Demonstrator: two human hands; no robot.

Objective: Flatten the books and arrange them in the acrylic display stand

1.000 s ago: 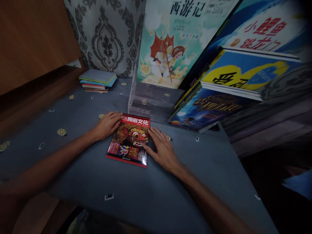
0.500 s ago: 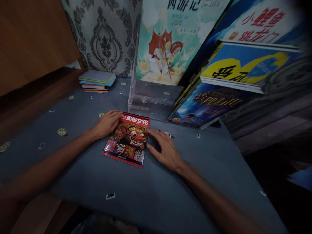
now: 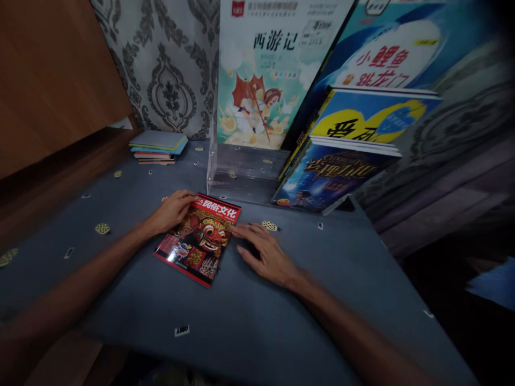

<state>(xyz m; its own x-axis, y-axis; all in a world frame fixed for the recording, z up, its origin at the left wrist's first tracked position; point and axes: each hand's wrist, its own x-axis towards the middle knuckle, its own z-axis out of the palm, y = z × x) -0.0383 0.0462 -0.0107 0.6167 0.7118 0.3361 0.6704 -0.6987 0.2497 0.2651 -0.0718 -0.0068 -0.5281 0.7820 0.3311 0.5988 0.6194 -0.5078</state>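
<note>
A red-bordered book point(image 3: 201, 234) with a painted mask on its cover lies face up and slightly askew on the table. Its top leans to the right. My left hand point(image 3: 174, 211) rests at the book's upper left edge, fingers stretched out with their tips over the cover's corner. Along the right edge, my right hand point(image 3: 263, 252) is open, its thumb apart and its forefinger tip touching or just beside the book. Neither hand is wrapped around it.
Behind the book stands a clear acrylic rack point(image 3: 241, 185) with a white and green book point(image 3: 257, 69) upright in it. A blue book point(image 3: 330, 174) and others lean to its right. A small book stack point(image 3: 157, 146) sits at the back left on the grey-blue tablecloth point(image 3: 257, 332).
The red-bordered book has turned a little clockwise, its lower end swinging left. My hands have shifted slightly with it. The view has tilted up, showing more of the standing books.
</note>
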